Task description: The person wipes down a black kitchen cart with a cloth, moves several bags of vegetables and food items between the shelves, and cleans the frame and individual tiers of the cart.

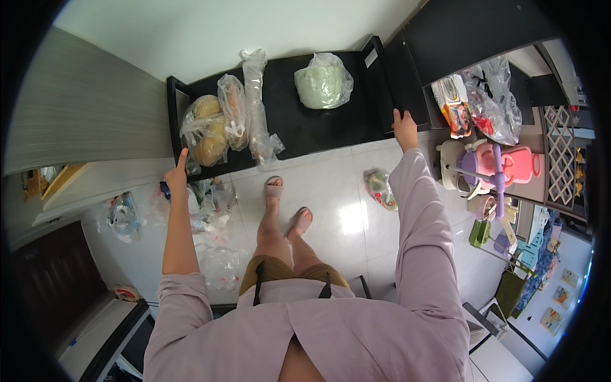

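Observation:
A black shelf unit (286, 129) stands against the wall in front of me. My left hand (176, 177) grips its left front corner, index finger extended along the edge. At the right front corner, my right hand (405, 130) holds the side panel with fingers over it. On the shelf lie a clear bag of yellowish round produce (210, 138), a bag of orange-brown produce that looks like carrots (234, 110), and a long wrapped item (256, 105). Farther right sits a large pale green vegetable (322, 86) in a clear bag.
Bagged goods (210, 210) and loose plastic bags (219, 267) lie on the floor at left. A bag of vegetables (382, 190) rests on the tiles near my right arm. To the right are a pack of wipes (451, 102), plastic bags (494, 100) and a pink-and-purple child's ride-on (506, 167).

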